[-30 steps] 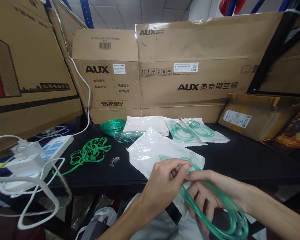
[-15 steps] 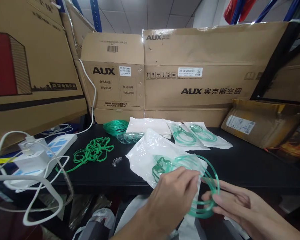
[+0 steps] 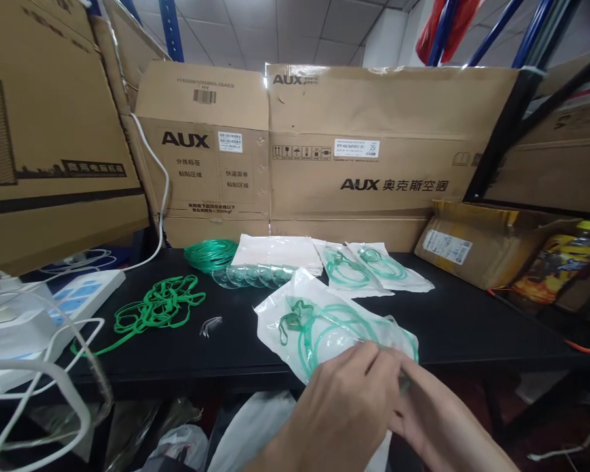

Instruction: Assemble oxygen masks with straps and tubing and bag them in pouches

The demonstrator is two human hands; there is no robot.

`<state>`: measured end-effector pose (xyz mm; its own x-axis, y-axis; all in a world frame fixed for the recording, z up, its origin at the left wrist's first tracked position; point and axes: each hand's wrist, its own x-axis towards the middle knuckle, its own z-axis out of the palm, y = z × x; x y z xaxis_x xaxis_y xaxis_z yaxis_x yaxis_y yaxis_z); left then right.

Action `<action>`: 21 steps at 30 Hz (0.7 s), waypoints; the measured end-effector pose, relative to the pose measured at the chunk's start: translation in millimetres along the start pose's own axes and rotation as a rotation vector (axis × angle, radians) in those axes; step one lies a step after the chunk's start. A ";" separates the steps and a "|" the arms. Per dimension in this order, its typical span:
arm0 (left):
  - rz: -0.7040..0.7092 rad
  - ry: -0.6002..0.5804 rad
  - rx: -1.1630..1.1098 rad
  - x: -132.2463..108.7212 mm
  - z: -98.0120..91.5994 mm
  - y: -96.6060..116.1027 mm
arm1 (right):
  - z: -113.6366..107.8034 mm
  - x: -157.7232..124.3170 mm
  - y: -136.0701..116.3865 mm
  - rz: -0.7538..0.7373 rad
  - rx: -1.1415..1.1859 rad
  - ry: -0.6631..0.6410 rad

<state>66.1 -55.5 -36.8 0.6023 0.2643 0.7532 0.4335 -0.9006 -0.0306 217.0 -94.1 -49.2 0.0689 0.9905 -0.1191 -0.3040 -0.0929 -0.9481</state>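
A white paper pouch with a clear front [image 3: 270,318] lies at the table's front edge, its near end reaching below it. Inside are loops of pale green tubing [image 3: 319,337] and a bunched dark green strap [image 3: 295,316]. My left hand [image 3: 341,400] is closed in a pinch on the pouch near its open end. Right beside it, my right hand [image 3: 427,413] is closed on the last loops of the tubing at the pouch mouth. Its fingertips are partly hidden behind my left hand.
Behind lie a green tubing coil [image 3: 210,254], clear masks [image 3: 255,276], stacked white pouches [image 3: 278,252] and two filled pouches [image 3: 347,272], [image 3: 388,267]. Left are a green elastic strap heap [image 3: 160,305], thin metal strips [image 3: 210,326] and a power strip [image 3: 86,295]. A carton [image 3: 465,242] stands right.
The tubing coil has moved left from outside into the pouch, and most of it lies inside. My right hand has come left against my left hand. The view has turned slightly right.
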 end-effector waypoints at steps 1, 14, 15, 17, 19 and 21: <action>-0.003 0.027 0.008 0.6 -1.9 0.1 | -1.6 -2.4 -3.9 0.051 0.045 0.028; 0.109 0.021 -0.080 -8.2 8.1 1.1 | -10.0 2.1 9.2 0.014 -0.191 -0.030; 0.110 0.006 -0.084 -8.5 7.4 1.2 | -11.5 5.0 9.6 0.021 -0.182 -0.019; 0.088 -0.050 -0.086 -9.0 4.3 2.0 | -12.8 8.6 8.4 0.050 -0.139 -0.038; 0.079 -0.113 -0.083 -8.7 -0.5 3.9 | -10.9 9.8 5.9 0.065 -0.097 -0.081; 0.100 -0.160 -0.059 -6.9 -6.2 6.8 | -6.7 10.1 3.4 0.054 -0.066 -0.094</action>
<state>60.7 -65.6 -38.1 0.7413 0.2203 0.6339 0.3293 -0.9425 -0.0576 223.0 -85.1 -55.6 -0.0367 0.9887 -0.1452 -0.2409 -0.1498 -0.9589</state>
